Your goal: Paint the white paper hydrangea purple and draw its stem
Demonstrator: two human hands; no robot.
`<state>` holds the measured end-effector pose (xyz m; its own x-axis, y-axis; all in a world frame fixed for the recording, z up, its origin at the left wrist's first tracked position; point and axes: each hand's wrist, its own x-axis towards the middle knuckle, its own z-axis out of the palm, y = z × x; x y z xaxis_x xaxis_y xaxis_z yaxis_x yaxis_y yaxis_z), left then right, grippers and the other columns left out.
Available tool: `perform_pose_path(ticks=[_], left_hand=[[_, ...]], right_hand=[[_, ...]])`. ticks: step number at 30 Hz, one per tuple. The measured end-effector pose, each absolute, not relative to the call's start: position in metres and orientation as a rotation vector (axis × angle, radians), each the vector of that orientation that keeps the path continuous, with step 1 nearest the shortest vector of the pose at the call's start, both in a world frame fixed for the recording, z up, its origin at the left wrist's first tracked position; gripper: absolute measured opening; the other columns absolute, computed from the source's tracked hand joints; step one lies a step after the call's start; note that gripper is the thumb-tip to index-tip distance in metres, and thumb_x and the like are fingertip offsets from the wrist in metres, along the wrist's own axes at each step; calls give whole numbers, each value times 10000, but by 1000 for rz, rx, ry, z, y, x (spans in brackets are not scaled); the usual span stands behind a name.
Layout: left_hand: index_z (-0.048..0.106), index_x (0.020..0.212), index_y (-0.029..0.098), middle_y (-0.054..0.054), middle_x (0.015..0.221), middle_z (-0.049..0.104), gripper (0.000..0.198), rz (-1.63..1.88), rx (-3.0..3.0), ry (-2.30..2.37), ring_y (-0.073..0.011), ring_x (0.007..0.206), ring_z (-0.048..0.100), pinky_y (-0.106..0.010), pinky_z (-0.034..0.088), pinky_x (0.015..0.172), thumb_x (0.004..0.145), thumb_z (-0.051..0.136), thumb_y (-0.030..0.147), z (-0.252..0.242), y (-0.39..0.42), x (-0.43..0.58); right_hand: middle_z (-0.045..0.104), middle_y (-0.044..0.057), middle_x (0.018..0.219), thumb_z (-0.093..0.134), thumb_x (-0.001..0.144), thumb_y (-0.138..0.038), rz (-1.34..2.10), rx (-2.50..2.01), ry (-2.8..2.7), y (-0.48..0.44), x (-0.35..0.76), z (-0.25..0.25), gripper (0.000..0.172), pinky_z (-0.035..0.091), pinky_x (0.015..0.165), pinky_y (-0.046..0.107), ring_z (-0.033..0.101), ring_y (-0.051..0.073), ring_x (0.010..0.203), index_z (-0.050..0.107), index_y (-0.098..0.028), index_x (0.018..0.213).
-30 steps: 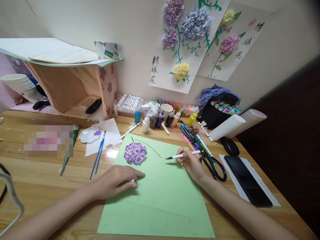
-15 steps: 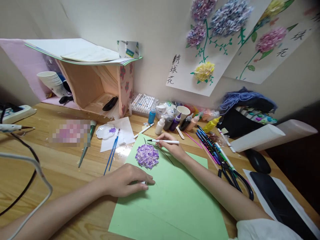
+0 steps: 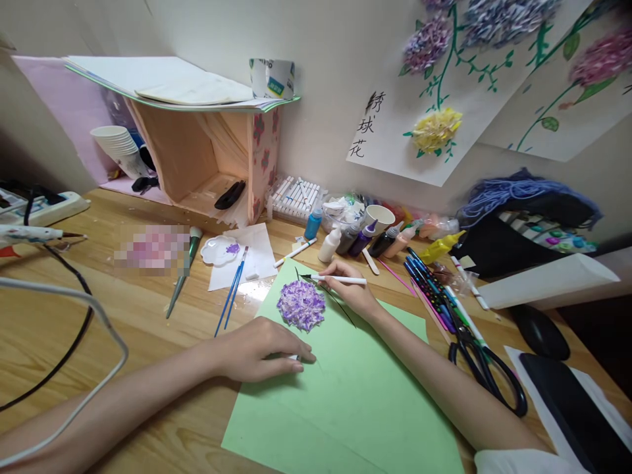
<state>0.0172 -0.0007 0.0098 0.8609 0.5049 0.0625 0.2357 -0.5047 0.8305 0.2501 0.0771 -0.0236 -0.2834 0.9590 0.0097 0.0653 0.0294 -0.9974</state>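
Observation:
A green paper point(image 3: 345, 395) lies in front of me, with a purple and white textured flower point(image 3: 301, 305) near its upper left. My right hand point(image 3: 348, 283) is closed on a white marker point(image 3: 345, 280), its dark tip pointing left just above the flower. Thin dark curved lines run beside the flower and under that hand. Below the flower, my left hand point(image 3: 271, 352) rests on the paper's left edge. A small white object point(image 3: 294, 357), perhaps a cap, shows between its thumb and fingers.
Paint bottles point(image 3: 358, 238) stand behind the paper. To the right lie pens point(image 3: 429, 289), black scissors point(image 3: 486, 368) and a mouse point(image 3: 540, 331). On the left are blue brushes point(image 3: 231, 296), a white palette point(image 3: 220, 251), a glue gun point(image 3: 34, 234) and cables. Flower pictures point(image 3: 424, 131) hang on the wall.
The view has shifted, so most things sit further right in it. The marker tip is a little further right of the short dark line. Both hands keep their holds.

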Motion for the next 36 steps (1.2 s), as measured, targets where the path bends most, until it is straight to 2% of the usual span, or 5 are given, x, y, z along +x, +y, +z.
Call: perform_pose_path(ticks=[14,20,25,31,36], left_hand=[[668,1178,196,-76,1173,713,289,354,2121,540,-201,1079,677,-263,506,953,981,486,304,10,-1,17],[666,1183,188,-76,1183,709,293,335,2124,544,-198,1089,672,-257,498,962,982,485,301,10,-1,17],[668,1177,189,-79,1183,708,290,340,2131,540,-200,1088,673,-259,501,957,982,483,300,10,-1,17],[670,1173,186,-85,1185,707,292,338,2122,545,-208,1091,672,-270,504,958,982,483,304,11,-1,17],[668,1177,200,-83,1179,710,287,352,2126,538,-210,1081,677,-276,509,952,982,481,299,12,0,17]], right_hand=[[691,21,797,661,768,-315,1331,-1119,-1581,76,251,-21,123,459,692,311,632,181,761,609,-209,803],[615,-17,704,622,754,-268,1250,-1159,-1597,78,253,-22,96,397,629,284,553,151,661,552,-214,714],[671,12,795,638,768,-293,1299,-1143,-1603,77,253,-21,94,424,671,298,604,175,738,599,-212,795],[593,-24,647,593,768,-251,1224,-1189,-1590,76,254,-21,60,388,601,278,531,148,627,562,-219,727],[639,-1,748,612,766,-261,1236,-1144,-1639,78,256,-24,52,417,638,291,566,165,704,597,-213,780]])
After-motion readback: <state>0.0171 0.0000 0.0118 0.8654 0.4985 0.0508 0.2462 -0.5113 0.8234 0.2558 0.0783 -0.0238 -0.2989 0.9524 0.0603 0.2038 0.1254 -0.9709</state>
